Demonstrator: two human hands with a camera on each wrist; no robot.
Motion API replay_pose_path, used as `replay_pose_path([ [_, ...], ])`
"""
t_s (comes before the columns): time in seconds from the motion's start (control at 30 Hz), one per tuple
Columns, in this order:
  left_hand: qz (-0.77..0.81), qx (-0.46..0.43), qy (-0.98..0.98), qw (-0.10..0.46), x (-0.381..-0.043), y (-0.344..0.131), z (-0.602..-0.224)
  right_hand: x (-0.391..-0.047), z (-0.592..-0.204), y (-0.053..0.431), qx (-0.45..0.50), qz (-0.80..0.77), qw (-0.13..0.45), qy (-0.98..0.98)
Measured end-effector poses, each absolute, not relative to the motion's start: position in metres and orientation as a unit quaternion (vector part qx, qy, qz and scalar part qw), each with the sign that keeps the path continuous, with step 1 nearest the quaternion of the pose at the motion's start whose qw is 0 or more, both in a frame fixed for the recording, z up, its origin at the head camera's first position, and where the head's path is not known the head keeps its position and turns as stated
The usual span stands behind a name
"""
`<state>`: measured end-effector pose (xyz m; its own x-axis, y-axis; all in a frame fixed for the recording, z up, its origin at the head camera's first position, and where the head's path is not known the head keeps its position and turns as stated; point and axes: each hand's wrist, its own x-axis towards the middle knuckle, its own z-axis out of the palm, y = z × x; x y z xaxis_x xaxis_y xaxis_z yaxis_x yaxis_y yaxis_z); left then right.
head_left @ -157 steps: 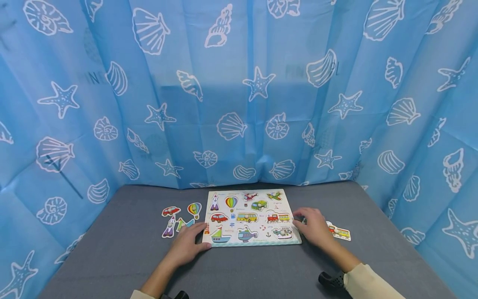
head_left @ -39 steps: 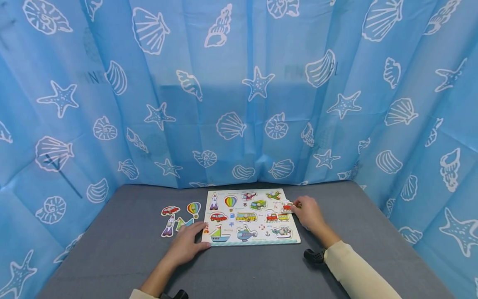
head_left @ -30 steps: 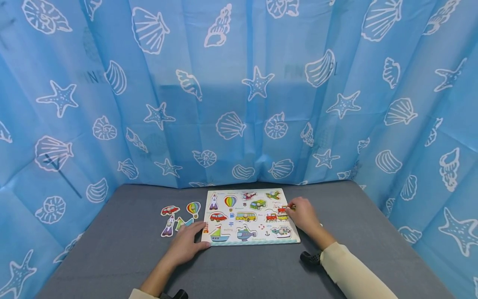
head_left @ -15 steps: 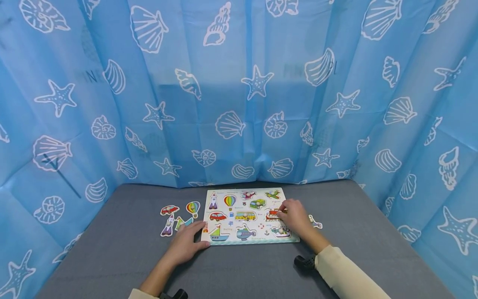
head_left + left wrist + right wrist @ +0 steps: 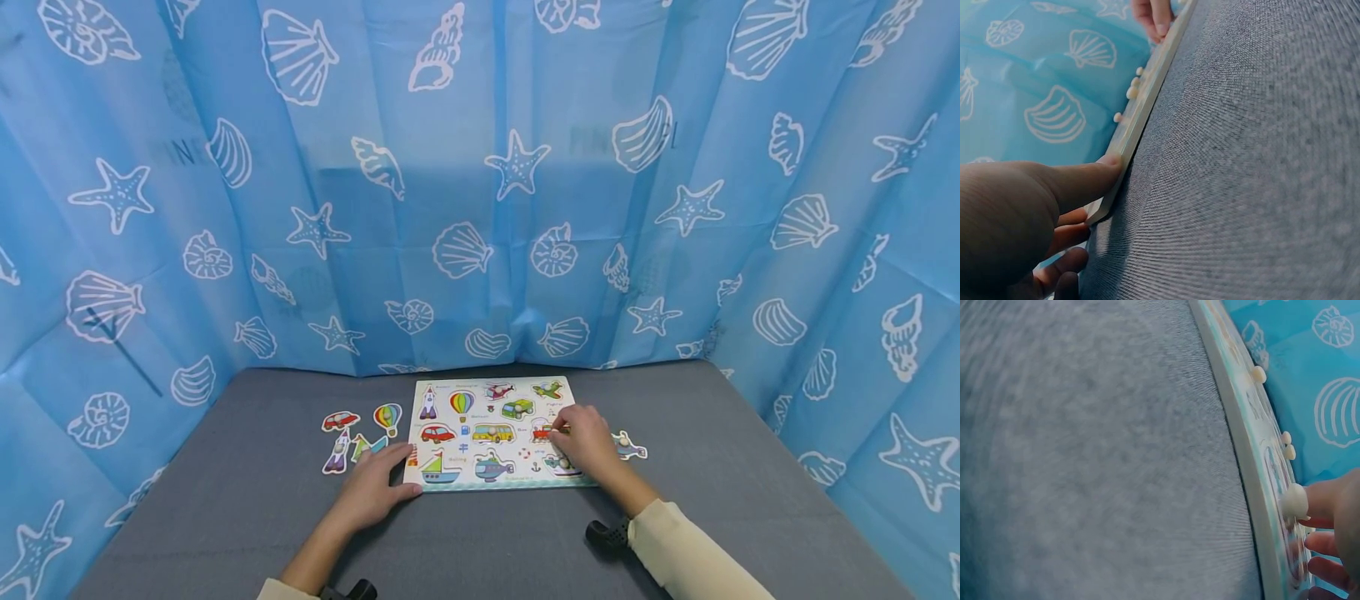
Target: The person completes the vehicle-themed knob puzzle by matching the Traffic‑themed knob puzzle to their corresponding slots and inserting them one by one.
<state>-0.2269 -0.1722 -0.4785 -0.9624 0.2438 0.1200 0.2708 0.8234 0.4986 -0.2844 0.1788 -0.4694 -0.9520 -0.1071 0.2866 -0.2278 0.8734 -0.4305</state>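
The wooden peg puzzle board [image 5: 525, 454] lies on the grey cloth, printed with vehicles. My left hand [image 5: 373, 489] holds its front left corner; in the left wrist view the thumb [image 5: 1088, 181] lies along the front edge, with the fingers round the side. At the board's right part, my right hand [image 5: 588, 437] pinches the train puzzle piece [image 5: 539, 431] at its picture, hiding its right part. Close in front of that hand is the ship piece [image 5: 555, 464], partly covered. In the right wrist view a white knob [image 5: 1295, 501] stands near the right thumb.
Left of the board lie loose pieces: a red car [image 5: 341, 421], a balloon [image 5: 387, 417], a rocket [image 5: 337, 452] and a sailboat [image 5: 362, 446], partly behind the left hand. A submarine piece [image 5: 630, 447] lies right of the board. A blue shell-patterned curtain [image 5: 480, 250] hangs behind.
My right hand has brought the train piece from the table on the right over the board's edge, then left and down onto the train picture. The left hand has stayed at the corner.
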Motion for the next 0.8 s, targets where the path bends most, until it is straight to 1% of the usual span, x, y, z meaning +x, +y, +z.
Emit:
replay_pose_path([
  [0.2, -0.265, -0.137, -0.954, 0.031, -0.227, -0.172, -0.479, -0.283, -0.469, 0.18, 0.097, 0.246, 0.126, -0.956],
  [0.43, -0.269, -0.144, -0.952, 0.039, -0.228, -0.174, -0.48, -0.28, -0.463, 0.19, 0.119, 0.262, 0.104, -0.952],
  [0.6, -0.267, -0.145, -0.952, 0.037, -0.229, -0.175, -0.481, -0.277, -0.458, 0.202, 0.122, 0.269, 0.121, -0.948],
  [0.8, -0.269, -0.144, -0.952, 0.035, -0.229, -0.175, -0.481, -0.276, -0.463, 0.222, 0.12, 0.265, 0.133, -0.948],
])
